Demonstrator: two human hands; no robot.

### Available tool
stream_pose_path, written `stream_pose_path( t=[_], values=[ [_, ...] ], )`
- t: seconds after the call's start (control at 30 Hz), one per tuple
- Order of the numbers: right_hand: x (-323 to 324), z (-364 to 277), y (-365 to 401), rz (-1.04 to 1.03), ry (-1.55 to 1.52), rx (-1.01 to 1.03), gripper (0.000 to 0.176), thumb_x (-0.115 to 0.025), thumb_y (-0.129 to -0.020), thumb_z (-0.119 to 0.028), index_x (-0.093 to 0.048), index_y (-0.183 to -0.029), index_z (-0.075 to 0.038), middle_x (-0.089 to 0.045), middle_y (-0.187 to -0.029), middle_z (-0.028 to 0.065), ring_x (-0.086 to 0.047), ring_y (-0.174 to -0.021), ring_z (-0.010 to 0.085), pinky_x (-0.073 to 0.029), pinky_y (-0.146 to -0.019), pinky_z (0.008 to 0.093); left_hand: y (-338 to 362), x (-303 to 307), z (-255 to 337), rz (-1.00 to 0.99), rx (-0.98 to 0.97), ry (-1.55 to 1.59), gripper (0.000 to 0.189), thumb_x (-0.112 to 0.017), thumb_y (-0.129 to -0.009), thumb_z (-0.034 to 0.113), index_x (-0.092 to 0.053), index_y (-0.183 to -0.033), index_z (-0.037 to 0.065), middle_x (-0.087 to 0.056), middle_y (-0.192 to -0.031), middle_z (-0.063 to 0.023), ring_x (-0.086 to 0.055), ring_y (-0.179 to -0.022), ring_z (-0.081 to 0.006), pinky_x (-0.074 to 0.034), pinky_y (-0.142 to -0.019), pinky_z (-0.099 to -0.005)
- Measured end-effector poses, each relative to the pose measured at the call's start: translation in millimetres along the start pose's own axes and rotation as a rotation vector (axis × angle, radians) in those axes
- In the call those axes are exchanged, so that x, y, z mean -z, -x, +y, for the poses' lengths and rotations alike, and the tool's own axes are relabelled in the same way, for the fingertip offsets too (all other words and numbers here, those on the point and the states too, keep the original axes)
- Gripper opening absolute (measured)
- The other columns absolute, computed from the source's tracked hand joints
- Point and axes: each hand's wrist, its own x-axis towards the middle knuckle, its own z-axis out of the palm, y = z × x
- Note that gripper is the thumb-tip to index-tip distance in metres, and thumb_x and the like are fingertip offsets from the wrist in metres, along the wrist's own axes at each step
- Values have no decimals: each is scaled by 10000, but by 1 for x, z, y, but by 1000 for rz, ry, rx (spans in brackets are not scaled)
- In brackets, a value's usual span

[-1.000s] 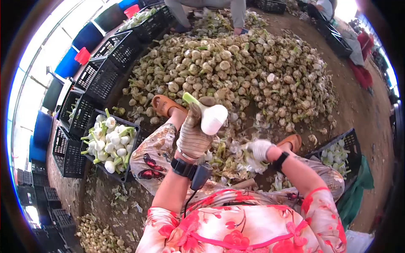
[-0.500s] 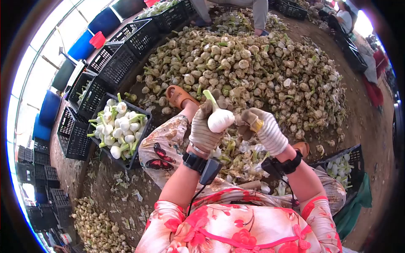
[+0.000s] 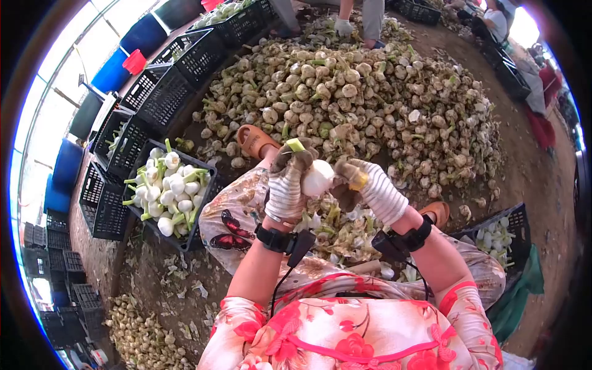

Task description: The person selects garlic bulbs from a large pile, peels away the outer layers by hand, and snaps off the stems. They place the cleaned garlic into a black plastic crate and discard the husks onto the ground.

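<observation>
- Since half a second ago, when my right hand (image 3: 370, 188) was just off the garlic bulb (image 3: 317, 179), it has closed in and now presses against the bulb's side.
- Less of the green stem (image 3: 296, 145) shows now; only a short stub sticks out above my left hand (image 3: 287, 185).
- Left hand: gloved fingers clamped over the top of the bulb.
- Right hand: gloved fingers curled tight onto the bulb, a yellow piece at the thumb.
- The white bulb sits between both hands, just on my side of the garlic heap (image 3: 370, 92).
- A black crate (image 3: 200, 209) of peeled bulbs stands left of the heap's near edge.
</observation>
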Motion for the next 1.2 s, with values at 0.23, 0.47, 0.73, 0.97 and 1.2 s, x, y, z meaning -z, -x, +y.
stream_pose_path(
  t=[0.23,0.47,0.73,0.97,1.2],
  values=[
    [15,35,-18,125,264,90,169,-572,-827,-165,-580,-891,-8,-563,-630,18,-508,-469,79,-409,-414,224,4,-5,2,-49,-141,-31,341,-642,-787,262,-561,-1027,34,-595,-913,-46,-567,-817,-154,-485,-743,-306],
    [8,19,5,90,154,109,241,-592,-820,-263,-586,-854,-24,-550,-619,-3,-493,-508,57,-417,-459,210,-8,-1,5,21,211,441,372,-579,-811,359,-524,-1098,129,-578,-939,-26,-590,-803,-198,-514,-693,-354],
    [-12,5,-4,37,138,154,386,-566,-814,-432,-600,-815,-48,-510,-569,-25,-444,-498,41,-356,-438,205,-12,7,-8,-148,364,606,345,-477,-871,378,-501,-1072,99,-592,-904,-91,-596,-811,-255,-516,-640,-363],
    [-3,35,-7,-78,229,144,155,-541,-813,-62,-576,-938,22,-614,-813,65,-566,-621,97,-475,-543,247,-28,51,-34,-129,230,674,466,-331,-897,469,-515,-888,41,-560,-834,-99,-550,-753,-217,-489,-686,-335],
    [-26,25,-16,-11,303,178,180,-569,-840,-179,-580,-830,1,-588,-671,15,-512,-553,53,-418,-490,199,1,38,-31,17,437,850,295,-496,-848,418,-553,-942,144,-613,-869,-92,-611,-813,-267,-526,-647,-428]
  ],
)
